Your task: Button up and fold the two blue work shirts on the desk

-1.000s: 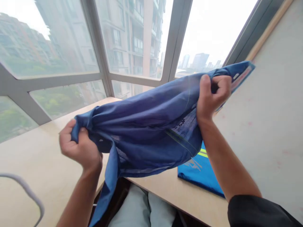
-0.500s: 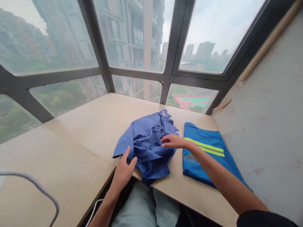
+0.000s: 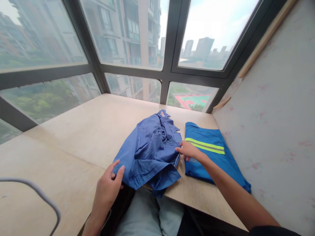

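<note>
A crumpled blue work shirt [image 3: 147,144] lies across the board's front edge, its collar and small label at the far end and its lower part hanging over. At its left lower edge, my left hand [image 3: 108,183] has the cloth between thumb and fingers, some fingertips hidden beneath. My right hand [image 3: 189,150] pinches the shirt's right edge, thumb and fingertips close together. Right of it lies a folded brighter blue garment [image 3: 206,167] with a yellow-and-grey reflective stripe, partly behind my right forearm.
The pale wooden board [image 3: 73,131] reaches back to dark window frames [image 3: 167,85]. A flower-patterned wall [image 3: 270,131] bounds the right side. At the left front, a grey cable [image 3: 41,193] arches over the board. My legs [image 3: 145,213] are below the board's edge.
My left hand has moved left and nearer, drawing the shirt's lower left part out. My right hand has come down from above the shirt to its right edge. The view has shifted slightly.
</note>
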A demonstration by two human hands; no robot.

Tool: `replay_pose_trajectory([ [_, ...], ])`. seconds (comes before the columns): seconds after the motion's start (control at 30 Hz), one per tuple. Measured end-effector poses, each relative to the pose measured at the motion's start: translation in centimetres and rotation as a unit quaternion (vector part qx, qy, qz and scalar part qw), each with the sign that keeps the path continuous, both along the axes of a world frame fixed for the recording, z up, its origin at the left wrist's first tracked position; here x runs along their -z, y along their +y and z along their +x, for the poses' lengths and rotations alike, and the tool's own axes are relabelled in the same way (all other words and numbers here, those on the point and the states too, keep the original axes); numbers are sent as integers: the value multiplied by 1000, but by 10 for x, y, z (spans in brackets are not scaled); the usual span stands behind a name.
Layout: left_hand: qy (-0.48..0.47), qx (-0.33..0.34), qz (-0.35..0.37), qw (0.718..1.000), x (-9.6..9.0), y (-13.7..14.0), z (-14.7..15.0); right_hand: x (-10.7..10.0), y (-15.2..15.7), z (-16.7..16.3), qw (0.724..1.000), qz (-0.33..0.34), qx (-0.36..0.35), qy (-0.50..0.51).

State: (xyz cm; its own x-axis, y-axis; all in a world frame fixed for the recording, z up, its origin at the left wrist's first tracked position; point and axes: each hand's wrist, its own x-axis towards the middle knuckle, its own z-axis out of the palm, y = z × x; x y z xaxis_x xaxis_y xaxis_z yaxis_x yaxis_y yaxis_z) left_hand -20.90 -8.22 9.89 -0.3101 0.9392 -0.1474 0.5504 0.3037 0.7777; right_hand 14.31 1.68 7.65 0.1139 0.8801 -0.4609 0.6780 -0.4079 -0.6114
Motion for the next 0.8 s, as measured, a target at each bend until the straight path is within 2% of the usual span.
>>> replay_pose_trajectory([
  [0.07,29,-29,-13,999,-2,2,-8,9,-4,-4,998,-40,0,45],
  [0.13,39,-4,-55,998,-1,2,-11,17,-9,-9,995,-42,7,94],
  [0.27,37,143,-154,977,13,-3,-10,22,-11,-20,975,39,37,218],
  [0.33,55,156,-145,975,20,-5,-9,14,-9,-24,962,78,57,256],
  [0.43,63,97,-99,988,24,-5,-14,-15,-5,-21,937,122,89,316],
  [0.53,34,42,-62,997,23,1,-24,-64,-1,-7,896,182,126,384],
  [0.63,18,7,-19,1000,26,10,-28,-120,-2,19,829,324,169,423],
  [0.7,-10,-4,13,1000,33,19,-23,-150,-5,39,778,408,202,432],
  [0.8,-66,-18,59,996,51,37,-6,-170,-15,64,763,457,229,396],
])
